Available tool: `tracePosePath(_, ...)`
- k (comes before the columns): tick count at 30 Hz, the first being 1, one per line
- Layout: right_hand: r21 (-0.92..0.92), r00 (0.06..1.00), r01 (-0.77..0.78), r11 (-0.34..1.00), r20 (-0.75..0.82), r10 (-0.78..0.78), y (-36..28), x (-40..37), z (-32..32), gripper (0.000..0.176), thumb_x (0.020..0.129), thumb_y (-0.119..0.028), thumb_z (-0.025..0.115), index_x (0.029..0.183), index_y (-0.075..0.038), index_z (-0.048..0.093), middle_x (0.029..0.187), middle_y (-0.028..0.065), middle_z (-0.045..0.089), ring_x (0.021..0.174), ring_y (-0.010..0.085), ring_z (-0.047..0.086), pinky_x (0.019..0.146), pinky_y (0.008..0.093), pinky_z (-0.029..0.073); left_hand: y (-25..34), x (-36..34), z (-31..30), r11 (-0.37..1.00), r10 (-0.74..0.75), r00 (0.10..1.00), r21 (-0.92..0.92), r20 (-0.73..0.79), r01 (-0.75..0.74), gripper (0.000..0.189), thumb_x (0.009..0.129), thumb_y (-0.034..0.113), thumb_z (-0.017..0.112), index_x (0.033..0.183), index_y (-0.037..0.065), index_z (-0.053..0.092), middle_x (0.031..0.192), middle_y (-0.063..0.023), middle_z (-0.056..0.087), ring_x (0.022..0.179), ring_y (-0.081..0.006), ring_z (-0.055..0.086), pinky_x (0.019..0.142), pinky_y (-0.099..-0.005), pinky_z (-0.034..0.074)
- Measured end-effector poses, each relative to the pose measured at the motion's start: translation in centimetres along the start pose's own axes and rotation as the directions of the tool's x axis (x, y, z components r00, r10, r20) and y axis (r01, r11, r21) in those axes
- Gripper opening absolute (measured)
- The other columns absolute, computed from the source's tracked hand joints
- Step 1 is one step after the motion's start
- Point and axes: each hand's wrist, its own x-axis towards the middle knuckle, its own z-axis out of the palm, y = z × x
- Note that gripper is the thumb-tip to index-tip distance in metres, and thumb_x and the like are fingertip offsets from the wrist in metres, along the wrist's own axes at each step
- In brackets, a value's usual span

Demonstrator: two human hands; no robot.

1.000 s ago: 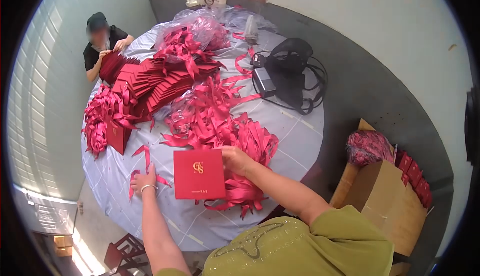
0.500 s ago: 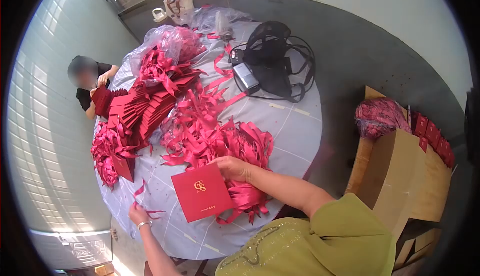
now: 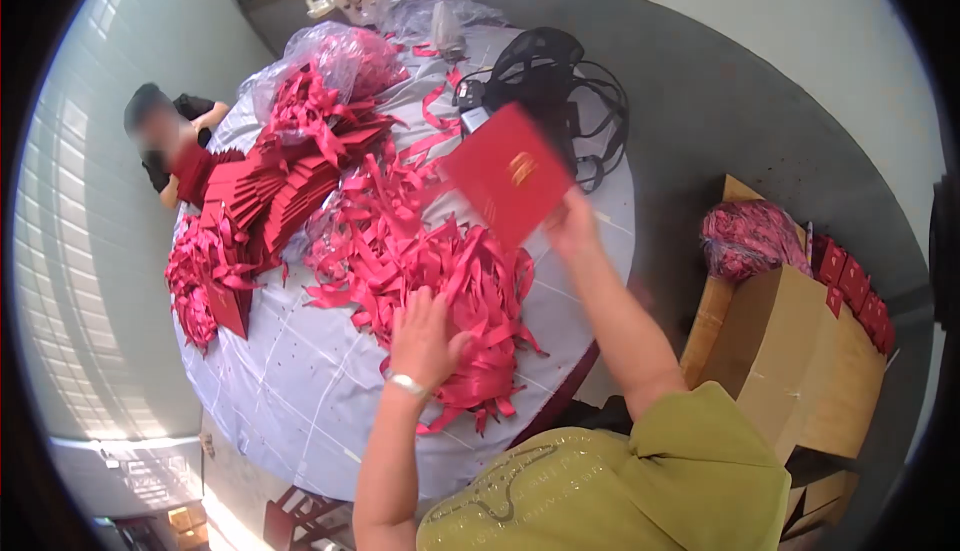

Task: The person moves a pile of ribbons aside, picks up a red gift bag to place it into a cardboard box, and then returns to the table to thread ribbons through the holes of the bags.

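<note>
My right hand (image 3: 573,224) grips a flat, square red card (image 3: 508,176) with a gold emblem by its lower right edge. It is raised over the table, partly covering a black mesh bag (image 3: 535,66). My left hand (image 3: 425,339), with a bracelet at the wrist, lies over the near side of a heap of pink-red ribbons (image 3: 480,281). Its fingers are stretched out and the thumb is apart. Whether a ribbon is under the palm is hidden.
On the round, cloth-covered table (image 3: 300,391), a fanned row of red cards (image 3: 285,191) stretches to the left. Across from me sits a co-worker (image 3: 185,121). Plastic-wrapped ribbons (image 3: 350,56) lie at the back. At right stands an open cardboard box (image 3: 755,336).
The red card has moved up and to the right in my right hand. My left hand has come from the table's lower left, where it pinched a ribbon, onto the heap with fingers spread.
</note>
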Motion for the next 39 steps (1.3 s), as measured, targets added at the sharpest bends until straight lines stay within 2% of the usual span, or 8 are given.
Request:
tracePosePath(4, -0.338, 0.809, 0.322, 0.885, -0.387, -0.442, -2.0, -0.1, -1.6, 0.029, 0.096, -0.010, 0.056, 0.124, 0.000, 0.055, 0.105, 0.0071, 0.067, 0.087, 0.0154, 0.068, 0.069, 0.0265, 0.059, -0.3, -0.4, 5.8, 0.996, -0.052, 0.998, 0.073, 0.023, 0.051, 0.073, 0.086, 0.044, 0.065, 0.138, -0.002, 0.043, 0.149, -0.0258, 0.036, 0.140, -0.0402, 0.032, 0.113, -0.0573, 0.025)
tracePosePath(7, -0.378, 0.836, 0.362, 0.852, -0.273, -0.476, -2.1, -2.9, 0.2, 0.030, 0.100, -0.015, 0.055, 0.126, 0.001, 0.054, 0.106, 0.0085, 0.066, 0.087, 0.0166, 0.067, 0.074, 0.0304, 0.060, -1.3, 0.0, 2.4, 0.991, -0.053, 0.997, -0.123, 0.051, 0.059, 0.064, 0.087, 0.041, 0.065, 0.134, 0.000, 0.047, 0.145, -0.0268, 0.041, 0.138, -0.0406, 0.035, 0.112, -0.0582, 0.026)
tracePosePath(11, -0.310, 0.838, 0.376, 0.873, -0.289, -0.463, -1.3, -0.6, -2.7, 0.028, 0.099, -0.012, 0.054, 0.124, 0.001, 0.054, 0.107, 0.0096, 0.065, 0.092, 0.0171, 0.066, 0.078, 0.0323, 0.059, -4.8, 1.9, 1.3, 0.917, -0.221, 0.903, -0.395, -0.370, 0.062, 0.033, 0.085, 0.025, 0.068, 0.106, -0.001, 0.065, 0.104, -0.0204, 0.068, 0.097, -0.0413, 0.063, 0.091, -0.0485, 0.047)
tracePosePath(18, -0.286, 0.902, 0.234, 0.929, -0.294, -0.317, -1.6, -4.4, -2.3, 0.025, 0.099, -0.011, 0.051, 0.121, -0.001, 0.057, 0.099, 0.0060, 0.067, 0.080, 0.0135, 0.065, 0.068, 0.0274, 0.056, -15.9, 7.3, 3.8, 0.942, -0.298, 0.784, -0.038, -0.544, 0.332, 0.065, 0.082, 0.037, 0.071, 0.126, -0.007, 0.053, 0.133, -0.0300, 0.051, 0.125, -0.0452, 0.047, 0.105, -0.0524, 0.038)
tracePosePath(23, -0.329, 0.925, 0.200, 0.923, -0.247, -0.288, -1.8, -5.1, -0.7, 0.024, 0.097, -0.011, 0.049, 0.118, -0.003, 0.060, 0.093, 0.0032, 0.068, 0.071, 0.0102, 0.063, 0.058, 0.0235, 0.051, -15.8, 12.4, 2.0, 0.836, -0.536, 0.761, -0.103, -0.365, 0.539, 0.085, 0.081, 0.050, 0.071, 0.141, -0.002, 0.041, 0.149, -0.0291, 0.035, 0.136, -0.0433, 0.037, 0.108, -0.0532, 0.036)
tracePosePath(27, -0.336, 0.947, 0.039, 0.941, -0.288, -0.142, -0.3, -4.5, -1.4, 0.026, 0.095, -0.007, 0.046, 0.117, -0.001, 0.060, 0.090, 0.0045, 0.069, 0.068, 0.0111, 0.064, 0.055, 0.0231, 0.051, -15.1, 14.0, 2.8, 0.791, -0.560, 0.810, 0.178, -0.172, 0.585, 0.064, 0.079, 0.044, 0.074, 0.121, 0.001, 0.052, 0.141, -0.0255, 0.040, 0.129, -0.0425, 0.045, 0.095, -0.0501, 0.050)
tracePosePath(31, -0.324, 0.959, -0.036, 0.945, -0.278, -0.059, 2.0, -5.4, -2.9, 0.024, 0.095, -0.007, 0.048, 0.115, 0.001, 0.060, 0.089, 0.0067, 0.069, 0.067, 0.0132, 0.063, 0.056, 0.0246, 0.050, -16.0, 13.6, 4.9, 0.793, -0.348, 0.890, 0.413, -0.295, 0.447, 0.014, 0.088, 0.014, 0.054, 0.089, 0.006, 0.066, 0.086, -0.0154, 0.071, 0.071, -0.0345, 0.071, 0.064, -0.0422, 0.059)
tracePosePath(39, -0.251, 0.979, -0.048, 0.967, -0.203, -0.004, 1.1, -4.4, -3.4, 0.024, 0.098, -0.011, 0.047, 0.118, -0.001, 0.057, 0.091, 0.0036, 0.066, 0.076, 0.0123, 0.061, 0.069, 0.0271, 0.051, -8.8, 11.7, -1.5, 0.969, -0.239, 0.949, 0.111, 0.204, 0.221, 0.024, 0.083, 0.018, 0.059, 0.099, 0.004, 0.069, 0.100, -0.0220, 0.070, 0.094, -0.0388, 0.068, 0.082, -0.0474, 0.055)
